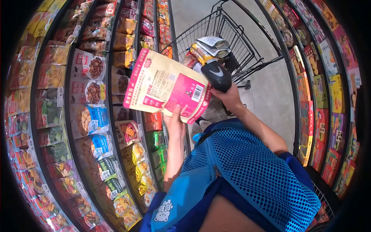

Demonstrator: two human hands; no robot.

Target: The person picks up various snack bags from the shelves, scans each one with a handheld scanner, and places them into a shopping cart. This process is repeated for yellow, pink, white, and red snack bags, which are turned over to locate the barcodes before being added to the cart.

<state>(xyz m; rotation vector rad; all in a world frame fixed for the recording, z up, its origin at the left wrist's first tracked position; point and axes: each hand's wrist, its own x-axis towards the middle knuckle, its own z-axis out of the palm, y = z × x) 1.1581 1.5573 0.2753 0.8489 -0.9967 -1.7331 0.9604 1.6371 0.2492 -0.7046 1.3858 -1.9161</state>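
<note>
My left hand grips the lower edge of a cream and pink snack bag, thumb on its front. The bag is tilted, with its printed side and a white barcode label facing me. My right hand is closed round a black handheld scanner, whose head is beside the bag's right edge, close to the barcode. The fingers of my right hand are partly hidden behind the scanner.
A black wire shopping cart stands ahead, with several packets in it. Shelves of packaged snacks line the left side, and shelves of boxes and bags line the right. Grey floor shows between.
</note>
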